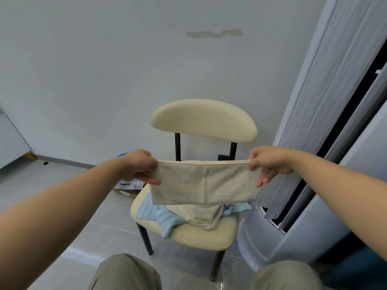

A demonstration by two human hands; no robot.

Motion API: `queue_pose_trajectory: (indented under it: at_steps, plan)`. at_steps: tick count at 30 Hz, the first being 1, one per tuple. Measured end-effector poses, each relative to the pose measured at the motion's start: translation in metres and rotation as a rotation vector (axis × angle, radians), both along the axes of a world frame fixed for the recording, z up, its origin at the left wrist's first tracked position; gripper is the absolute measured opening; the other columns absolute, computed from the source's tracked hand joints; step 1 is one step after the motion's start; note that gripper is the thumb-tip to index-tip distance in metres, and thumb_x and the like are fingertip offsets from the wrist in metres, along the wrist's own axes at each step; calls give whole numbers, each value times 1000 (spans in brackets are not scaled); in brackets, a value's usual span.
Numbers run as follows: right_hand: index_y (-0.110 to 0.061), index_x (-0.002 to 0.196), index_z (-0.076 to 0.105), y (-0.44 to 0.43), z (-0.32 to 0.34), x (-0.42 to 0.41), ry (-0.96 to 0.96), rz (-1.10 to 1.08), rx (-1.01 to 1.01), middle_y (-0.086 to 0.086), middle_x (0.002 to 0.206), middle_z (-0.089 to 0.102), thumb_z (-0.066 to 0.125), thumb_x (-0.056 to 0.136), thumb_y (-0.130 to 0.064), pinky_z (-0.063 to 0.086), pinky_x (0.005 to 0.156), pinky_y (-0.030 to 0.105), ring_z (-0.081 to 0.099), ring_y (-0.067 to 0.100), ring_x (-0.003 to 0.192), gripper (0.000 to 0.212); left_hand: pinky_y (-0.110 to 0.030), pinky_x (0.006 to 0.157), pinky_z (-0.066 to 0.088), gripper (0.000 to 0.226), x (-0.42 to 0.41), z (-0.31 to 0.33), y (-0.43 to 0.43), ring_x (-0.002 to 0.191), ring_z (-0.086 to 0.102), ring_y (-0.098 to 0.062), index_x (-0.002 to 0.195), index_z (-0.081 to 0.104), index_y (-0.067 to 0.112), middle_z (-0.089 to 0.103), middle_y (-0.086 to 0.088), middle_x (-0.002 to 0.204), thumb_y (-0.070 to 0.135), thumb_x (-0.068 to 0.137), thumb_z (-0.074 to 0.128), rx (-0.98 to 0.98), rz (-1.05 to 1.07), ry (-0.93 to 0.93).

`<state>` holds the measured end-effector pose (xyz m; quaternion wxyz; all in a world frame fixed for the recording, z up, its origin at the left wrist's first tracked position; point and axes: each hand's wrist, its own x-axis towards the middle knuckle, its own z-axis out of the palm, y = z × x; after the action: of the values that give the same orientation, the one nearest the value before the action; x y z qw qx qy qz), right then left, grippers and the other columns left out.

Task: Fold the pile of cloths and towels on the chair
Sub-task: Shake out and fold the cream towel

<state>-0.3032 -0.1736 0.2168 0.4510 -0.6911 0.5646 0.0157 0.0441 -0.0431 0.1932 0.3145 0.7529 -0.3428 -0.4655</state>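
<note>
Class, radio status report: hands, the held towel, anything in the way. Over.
Left hand, right hand: each pinching a top corner. Folded beige terry towel held taut above cream padded chair. Crumpled beige towel and light blue cloths on seat; nothing blocking.

We hold a beige towel (205, 185) taut, left hand (139, 167) and right hand (270, 162) pinching its top corners, above the chair (204, 120) where cloths (165, 218) lie.
</note>
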Motion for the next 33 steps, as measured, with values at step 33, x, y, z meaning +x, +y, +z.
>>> queue_pose_trajectory:
  at_steps: [33]
  plan:
    - [-17,120,63,3,-186,4,-479,-887,546,12,113,56,39,83,8,49,62,32,61,24,84,50,-32,85,50,65,10,-174,-15,96,54,-28,119,73,17,63,-10,119,-5,62,50,159,274,651]
